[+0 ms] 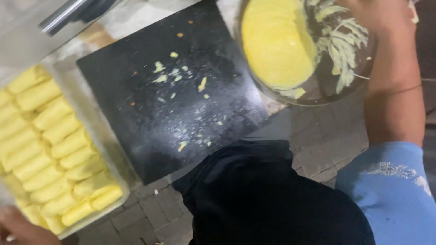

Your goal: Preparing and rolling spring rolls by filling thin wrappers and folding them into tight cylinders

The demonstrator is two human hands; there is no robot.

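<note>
My right hand (379,12) grips the far rim of a clear glass bowl (352,86) at the top right, and the bowl is tilted. Inside it are a stack of round yellow wrappers (276,41) and pale smears on the wall. My bare right forearm runs down to a blue sleeve (390,195). At the bottom left, only part of my left hand (18,229) shows, at the near corner of a clear tray (116,179) packed with several rows of yellow rolls (54,149). That corner hangs out over the paved floor.
A black board (150,127) lies in the middle, dusted with white powder and small yellow scraps (175,75). My lap in black clothing (272,199) fills the bottom centre. Grey paving (327,140) shows below. A metal bar (63,16) crosses the top left.
</note>
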